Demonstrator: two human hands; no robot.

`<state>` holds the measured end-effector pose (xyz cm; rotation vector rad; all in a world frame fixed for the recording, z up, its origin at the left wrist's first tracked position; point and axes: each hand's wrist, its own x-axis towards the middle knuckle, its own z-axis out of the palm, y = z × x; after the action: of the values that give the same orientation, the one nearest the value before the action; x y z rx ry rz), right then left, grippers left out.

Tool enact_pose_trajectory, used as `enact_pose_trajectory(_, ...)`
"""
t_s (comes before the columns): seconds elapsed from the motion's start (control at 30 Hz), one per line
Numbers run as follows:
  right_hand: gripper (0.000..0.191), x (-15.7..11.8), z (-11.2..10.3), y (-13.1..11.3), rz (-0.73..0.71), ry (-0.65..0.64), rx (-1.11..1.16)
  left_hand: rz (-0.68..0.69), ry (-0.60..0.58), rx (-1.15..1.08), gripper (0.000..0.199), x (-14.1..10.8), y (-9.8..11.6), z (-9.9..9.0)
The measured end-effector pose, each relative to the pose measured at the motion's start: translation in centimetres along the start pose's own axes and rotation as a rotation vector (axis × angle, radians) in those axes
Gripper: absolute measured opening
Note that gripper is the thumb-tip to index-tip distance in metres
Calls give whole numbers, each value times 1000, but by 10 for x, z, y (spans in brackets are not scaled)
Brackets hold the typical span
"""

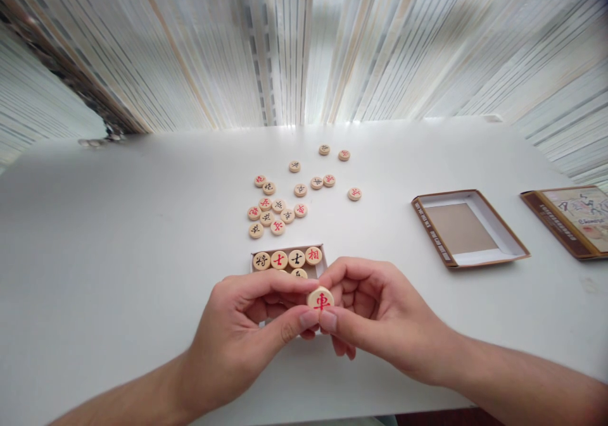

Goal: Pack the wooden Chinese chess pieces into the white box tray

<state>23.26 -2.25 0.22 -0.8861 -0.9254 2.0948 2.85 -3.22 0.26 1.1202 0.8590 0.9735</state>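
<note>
A round wooden Chinese chess piece with a red character (320, 298) is pinched between the thumbs and fingers of my left hand (259, 328) and my right hand (380, 312). Both hands hover over a small open box (287, 248), hiding much of it. Its far row shows several pieces face up, among them a black-marked piece (261, 261) at the left end and a red-marked piece (313, 255) at the right end. Part of a second row, including another black-marked piece (299, 274), shows just above my left fingers.
Beyond the box, several loose chess pieces (278, 206) with red or black characters lie scattered on the white table (142, 255). An open shallow box part (468, 230) lies at the right. Past it is a printed box lid (574, 217). A striped curtain (304, 46) hangs behind.
</note>
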Motion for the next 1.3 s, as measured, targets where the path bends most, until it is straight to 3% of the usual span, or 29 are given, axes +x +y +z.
enact_pose_trajectory(0.1, 36, 0, 0, 1, -39, 31, -36, -14, 18, -3, 22, 1, 1, 0)
enact_pose_trajectory(0.23, 24, -2, -3, 4, -227, 101, -283, 42, 69, 107, 21, 1, 3, 0)
enact_pose_trajectory(0.37, 11, -2, -9, 6, -431, 126, -549, 203, 121, 325, 27, -1, 1, -2)
enact_pose_trajectory(0.53, 22, -3, -12, 9, -606, 156, -636, 365, 156, 495, 28, -1, -3, -6)
enact_pose_trajectory(0.77, 31, -4, -11, 13, -529, 132, -491, 419, 130, 409, 24, 3, -1, -6)
enact_pose_trajectory(0.87, 33, -4, -11, 13, -523, 117, -484, 343, 120, 319, 17, 3, 0, -5)
enact_pose_trajectory(0.97, 29, -4, -9, 12, -422, 138, -370, 302, 105, 271, 15, 2, 0, -5)
enact_pose_trajectory(1.1, 25, -3, -6, 7, -249, 140, -182, 281, 103, 206, 18, 2, 1, -3)
enact_pose_trajectory(1.3, 35, 0, -5, 3, -121, 124, -111, 110, -7, -37, 26, 5, 2, 1)
